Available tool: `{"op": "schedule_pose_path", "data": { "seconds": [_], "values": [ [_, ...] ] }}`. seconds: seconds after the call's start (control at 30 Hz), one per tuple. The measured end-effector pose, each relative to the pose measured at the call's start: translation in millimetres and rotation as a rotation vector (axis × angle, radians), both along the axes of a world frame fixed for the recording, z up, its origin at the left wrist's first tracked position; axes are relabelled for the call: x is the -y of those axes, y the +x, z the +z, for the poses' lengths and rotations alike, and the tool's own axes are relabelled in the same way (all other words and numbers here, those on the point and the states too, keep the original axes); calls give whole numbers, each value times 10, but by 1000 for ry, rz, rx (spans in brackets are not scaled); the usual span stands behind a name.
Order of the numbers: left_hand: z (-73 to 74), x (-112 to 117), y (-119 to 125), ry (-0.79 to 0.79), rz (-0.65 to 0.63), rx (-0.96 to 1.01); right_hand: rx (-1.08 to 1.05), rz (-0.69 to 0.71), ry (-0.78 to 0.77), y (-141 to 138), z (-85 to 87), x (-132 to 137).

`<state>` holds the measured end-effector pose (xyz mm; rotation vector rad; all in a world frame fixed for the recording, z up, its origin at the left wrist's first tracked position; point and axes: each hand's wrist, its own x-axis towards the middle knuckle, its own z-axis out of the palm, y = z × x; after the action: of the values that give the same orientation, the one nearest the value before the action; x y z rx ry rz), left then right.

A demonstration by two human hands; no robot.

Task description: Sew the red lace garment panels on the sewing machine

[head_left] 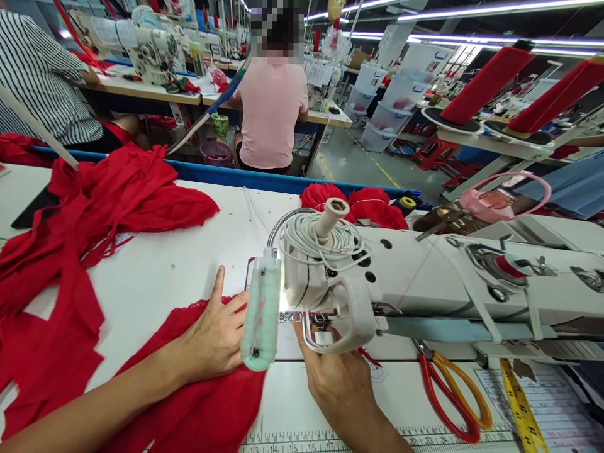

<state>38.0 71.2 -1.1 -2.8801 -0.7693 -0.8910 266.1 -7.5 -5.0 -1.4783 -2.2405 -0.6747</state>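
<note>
My left hand (219, 336) lies flat on a red lace-edged fabric piece (202, 402), thumb and fingers spread, some fingertips hidden behind a hanging pale green bottle (260, 314). The fabric spreads over the white table toward the front edge. On the other side of the bottle, my right hand (340, 384) rests by the needle area of a white sewing machine (306, 277). One finger of it points forward beside the presser foot; the machine head covers the others. A thin red strip (370, 357) shows just right of that hand.
Red fabric (108, 201) is heaped at the left. Orange-and-red-handled scissors (453, 390), a yellow tape measure (521, 402) and a written sheet (561, 396) lie at right. Red bundles (372, 204) sit behind the machine. Red thread cones (488, 82) stand at far right. Two people sit ahead.
</note>
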Motion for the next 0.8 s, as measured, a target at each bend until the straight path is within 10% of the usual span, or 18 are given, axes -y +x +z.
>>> {"op": "schedule_pose_path", "data": {
  "seconds": [0.33, 0.8],
  "values": [
    [-128, -126, -38, -23, -77, -89, -86, 48, 19, 15, 82, -14],
    [48, -220, -39, -102, -120, -65, -265, 166, -76, 22, -24, 68]
  ]
}}
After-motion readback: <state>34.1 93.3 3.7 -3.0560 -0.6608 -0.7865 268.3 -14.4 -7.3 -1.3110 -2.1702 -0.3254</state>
